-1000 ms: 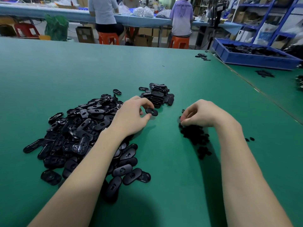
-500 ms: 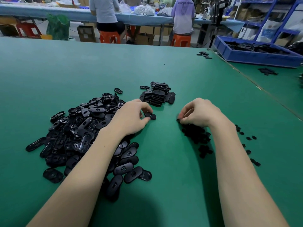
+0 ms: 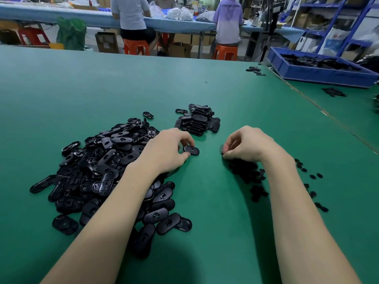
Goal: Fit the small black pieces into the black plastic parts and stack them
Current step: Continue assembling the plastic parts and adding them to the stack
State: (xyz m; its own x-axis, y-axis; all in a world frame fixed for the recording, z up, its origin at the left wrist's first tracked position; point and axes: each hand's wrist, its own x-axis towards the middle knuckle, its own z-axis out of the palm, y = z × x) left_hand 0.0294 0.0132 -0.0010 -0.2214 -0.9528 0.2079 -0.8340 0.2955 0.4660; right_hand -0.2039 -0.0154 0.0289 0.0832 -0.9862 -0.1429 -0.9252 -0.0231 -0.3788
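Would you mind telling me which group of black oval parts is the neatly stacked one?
The stacked group just beyond the left hand; the big pile under that forearm is a loose jumble.

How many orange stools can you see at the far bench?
3: one orange stool under the person in grey, one under the person in purple, one partly hidden between them. More may be hidden.
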